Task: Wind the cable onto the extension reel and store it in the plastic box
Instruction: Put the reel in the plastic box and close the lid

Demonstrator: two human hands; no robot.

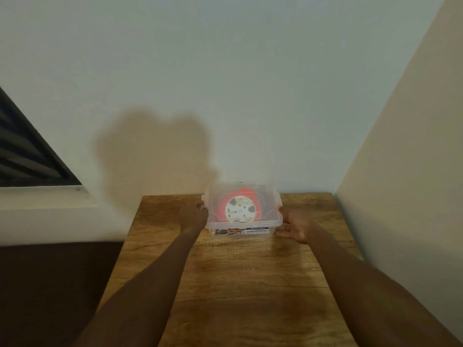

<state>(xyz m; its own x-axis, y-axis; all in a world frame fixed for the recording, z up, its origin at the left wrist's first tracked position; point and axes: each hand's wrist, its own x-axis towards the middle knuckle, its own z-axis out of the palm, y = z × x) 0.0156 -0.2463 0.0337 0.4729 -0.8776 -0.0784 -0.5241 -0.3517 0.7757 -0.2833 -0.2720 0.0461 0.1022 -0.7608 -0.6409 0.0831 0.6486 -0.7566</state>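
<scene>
A clear plastic box (271, 195) with its lid on stands at the far end of the wooden table (245, 271), against the wall. Inside it lies the extension reel (240, 209), red with a white round face, seen through the lid. My left hand (194, 213) touches the box's left side near the lid clip, fingers at the rim. My right hand (294, 226) lies beside the box's right side, palm turned inward, fingers straight, fingertips at the lid edge. No loose cable shows.
A white wall rises right behind the box and a cream wall (400, 171) borders the table's right edge. A dark slatted window (27, 156) with a white sill sits at the left. Dark floor lies left of the table.
</scene>
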